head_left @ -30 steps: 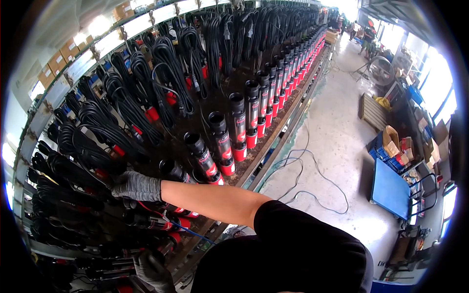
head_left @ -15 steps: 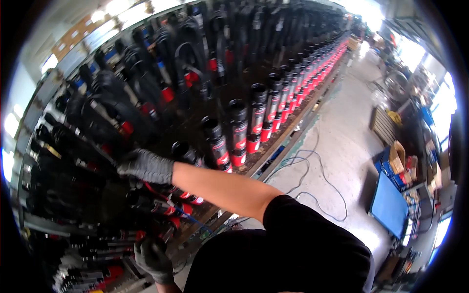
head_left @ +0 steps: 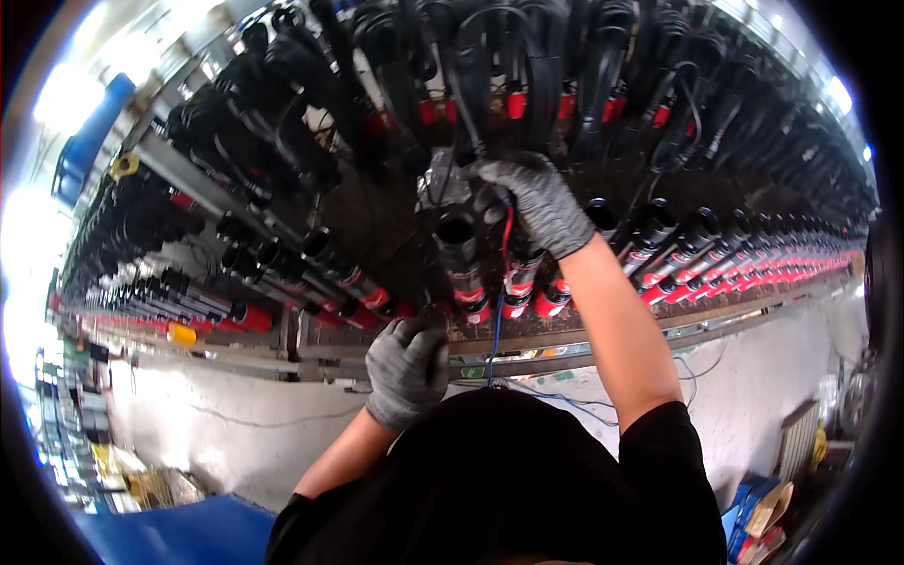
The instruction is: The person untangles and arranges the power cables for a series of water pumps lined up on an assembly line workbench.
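Observation:
My right hand, in a grey knit glove, reaches over the rack with its fingers closed. A red lead comes out from under it and runs down into a blue cord. A black cable hangs down to its fingertips. Just left of it stands a black and red cylinder with an open top, and behind that lies a clear plastic wrapping. My left hand, gloved too, is closed at the rack's front edge, beside the cylinders' red lower ends; what its fingers hold is hidden.
Similar cylinders line the rack's front to the right, and more lean at the left. Looped black cables hang behind them. A metal front rail borders the rack. Cords lie on the pale floor; a blue surface is at lower left.
My view has swung left, so the rack now runs across it. My right hand remains over the rack with the red lead. My left hand is now at the rack's front edge.

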A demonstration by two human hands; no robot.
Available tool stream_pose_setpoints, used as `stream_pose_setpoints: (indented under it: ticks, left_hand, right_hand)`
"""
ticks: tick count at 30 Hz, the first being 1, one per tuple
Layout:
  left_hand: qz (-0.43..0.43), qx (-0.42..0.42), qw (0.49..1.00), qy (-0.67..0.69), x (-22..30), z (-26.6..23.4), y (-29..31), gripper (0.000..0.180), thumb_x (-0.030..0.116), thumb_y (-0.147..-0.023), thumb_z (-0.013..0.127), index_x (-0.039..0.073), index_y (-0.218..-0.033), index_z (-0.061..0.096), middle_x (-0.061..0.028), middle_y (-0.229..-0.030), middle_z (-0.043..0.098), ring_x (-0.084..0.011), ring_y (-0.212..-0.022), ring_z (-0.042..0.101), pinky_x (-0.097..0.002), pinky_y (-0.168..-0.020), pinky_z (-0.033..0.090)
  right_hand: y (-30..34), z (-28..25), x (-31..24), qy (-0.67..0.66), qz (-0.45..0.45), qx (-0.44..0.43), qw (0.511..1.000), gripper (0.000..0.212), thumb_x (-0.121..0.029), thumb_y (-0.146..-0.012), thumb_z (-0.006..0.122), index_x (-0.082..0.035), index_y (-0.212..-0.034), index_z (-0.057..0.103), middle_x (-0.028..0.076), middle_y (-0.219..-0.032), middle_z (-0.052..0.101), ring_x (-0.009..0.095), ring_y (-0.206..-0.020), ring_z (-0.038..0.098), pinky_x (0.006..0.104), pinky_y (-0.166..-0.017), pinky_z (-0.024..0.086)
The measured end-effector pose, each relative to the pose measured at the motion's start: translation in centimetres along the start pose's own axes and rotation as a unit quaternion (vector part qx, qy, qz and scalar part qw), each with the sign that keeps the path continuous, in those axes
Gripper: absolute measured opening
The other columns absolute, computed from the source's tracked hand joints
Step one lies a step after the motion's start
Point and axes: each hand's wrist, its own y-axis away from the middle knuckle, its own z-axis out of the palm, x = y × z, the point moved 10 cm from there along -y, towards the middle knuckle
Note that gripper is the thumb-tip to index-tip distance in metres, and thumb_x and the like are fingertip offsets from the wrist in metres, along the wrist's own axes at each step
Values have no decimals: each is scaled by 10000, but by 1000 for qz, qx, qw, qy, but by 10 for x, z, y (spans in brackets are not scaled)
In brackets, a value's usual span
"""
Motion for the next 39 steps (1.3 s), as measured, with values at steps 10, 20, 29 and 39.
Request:
stream_pose_setpoints:
  ticks: [10, 20, 29, 39]
  left_hand:
    - [-29, 25, 999, 35, -15, -4, -2, 300, 87, -787, 734, 84, -1077, 659, -110, -999, 691, -330, -844, 671, -413, -716, 556]
    - [-57, 105, 986, 116, -28, -4, 14, 668, 116, -768, 782, 55, -1372, 504, -53, -950, 699, -250, -770, 653, -368, -684, 555]
    - [-16, 138, 982, 128, -26, -8, 14, 675, 84, -743, 781, 40, -1356, 502, -56, -905, 690, -267, -758, 663, -383, -654, 551]
    - [-37, 109, 985, 125, -28, -6, 13, 665, 111, -748, 797, 41, -1344, 511, -70, -936, 696, -292, -792, 668, -396, -685, 559]
  right_hand:
    - [-2, 1, -1, 55, -5, -15, 998, 250, -206, -963, 658, 4, -1078, 726, 68, -761, 690, 117, -600, 603, 239, -523, 444]
    - [2, -3, -2, 114, -11, 62, 992, 313, -304, -1019, 628, -15, -1126, 682, 2, -805, 647, 54, -544, 496, 197, -462, 325]
    - [5, 1, -5, 92, -6, 49, 995, 351, -341, -1031, 619, -24, -1175, 666, -21, -793, 640, 38, -508, 487, 180, -426, 313]
    - [3, -1, -4, 71, -15, 37, 997, 361, -313, -1031, 620, 2, -1204, 656, 1, -804, 648, 48, -515, 508, 177, -422, 332]
